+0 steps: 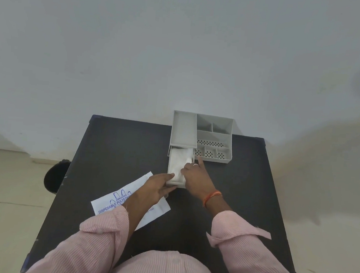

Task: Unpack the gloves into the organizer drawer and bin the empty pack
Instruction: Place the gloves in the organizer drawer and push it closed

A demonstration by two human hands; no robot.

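Observation:
A grey desk organizer (214, 137) stands at the far edge of the black table (117, 148). Its drawer (170, 157) is pulled out toward me and holds a stack of translucent white gloves (178, 164). My left hand (158, 188) rests at the drawer's near left corner, thumb on the gloves, fingers along the drawer front. My right hand (195, 178) presses down on the gloves from the right, index finger stretched toward the organizer. The flat white glove pack (113, 204) with blue print lies on the table under my left forearm.
A dark round bin (54, 177) stands on the floor just left of the table. The organizer's open compartments (212, 147) to the right of the drawer show nothing inside. A plain wall rises right behind the table.

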